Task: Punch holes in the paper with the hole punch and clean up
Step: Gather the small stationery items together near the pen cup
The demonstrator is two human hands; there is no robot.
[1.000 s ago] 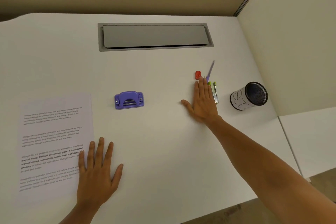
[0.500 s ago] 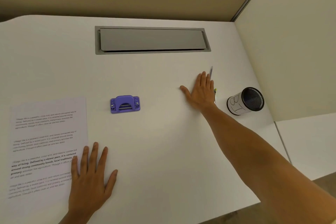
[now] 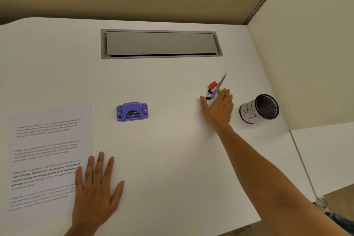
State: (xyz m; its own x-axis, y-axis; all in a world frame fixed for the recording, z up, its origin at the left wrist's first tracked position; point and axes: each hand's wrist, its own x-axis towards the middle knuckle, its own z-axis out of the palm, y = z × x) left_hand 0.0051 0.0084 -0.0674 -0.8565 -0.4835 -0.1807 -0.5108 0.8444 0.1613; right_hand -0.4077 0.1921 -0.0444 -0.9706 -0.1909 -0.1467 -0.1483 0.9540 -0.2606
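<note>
A purple hole punch [image 3: 132,111] sits on the white desk [image 3: 172,149], left of centre. A printed sheet of paper [image 3: 47,155] lies flat at the left. My left hand [image 3: 95,188] rests flat on the desk, fingers spread, its little finger over the paper's right edge. My right hand [image 3: 219,109] lies flat with straight fingers at the right, its fingertips touching a small pile of stationery: a purple pen [image 3: 220,84], a red binder clip [image 3: 212,85], black binder clips [image 3: 208,95] and something green [image 3: 219,91]. Neither hand holds anything.
A black mesh pen cup [image 3: 259,109] with a white label lies tipped on its side right of my right hand. A grey cable hatch [image 3: 161,44] is set into the desk at the back. A partition wall [image 3: 306,63] stands on the right.
My right hand has drawn back toward me and slightly right, uncovering the binder clips and pen it lay over half a second ago. My left hand stays flat by the paper.
</note>
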